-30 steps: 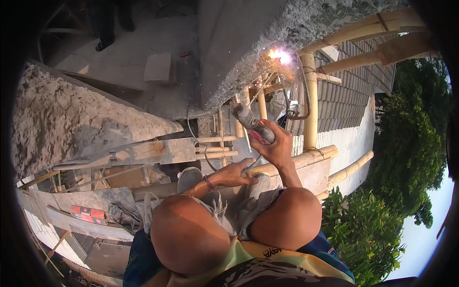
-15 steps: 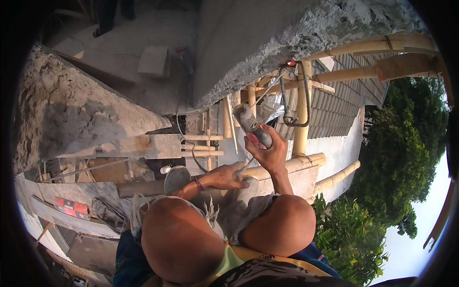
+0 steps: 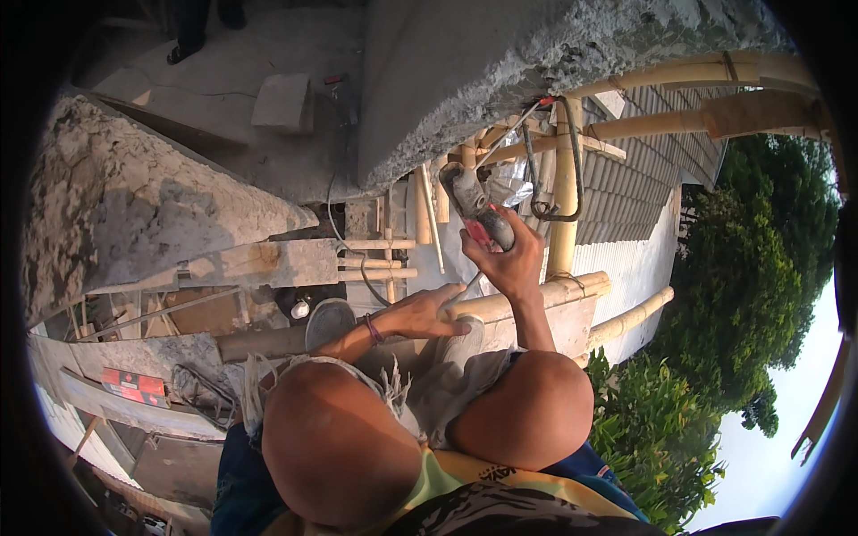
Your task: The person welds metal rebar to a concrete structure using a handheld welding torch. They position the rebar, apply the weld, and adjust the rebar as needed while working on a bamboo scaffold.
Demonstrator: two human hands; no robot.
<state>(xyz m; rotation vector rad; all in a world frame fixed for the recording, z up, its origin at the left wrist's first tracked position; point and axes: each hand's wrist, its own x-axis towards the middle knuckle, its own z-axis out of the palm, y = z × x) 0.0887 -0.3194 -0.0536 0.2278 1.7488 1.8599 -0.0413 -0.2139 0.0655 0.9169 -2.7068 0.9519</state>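
Rough concrete (image 3: 447,98) juts ahead, and a bamboo pole (image 3: 564,201) stands right, of the right hand (image 3: 512,261), its fingers wrapped round a welding tool (image 3: 467,195); whether the left hand (image 3: 416,315) grips the adjoining grey cable (image 3: 471,287) is unclear.

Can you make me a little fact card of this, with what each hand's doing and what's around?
Right hand: grips a grey-and-red tool
Thin rod: slants up beyond the tool's head, tip red, near rough concrete
Left hand: beside a grey rod; can't tell if holding it
Bamboo pole: right of the tool
Green leaves: far right
Red box: lower left
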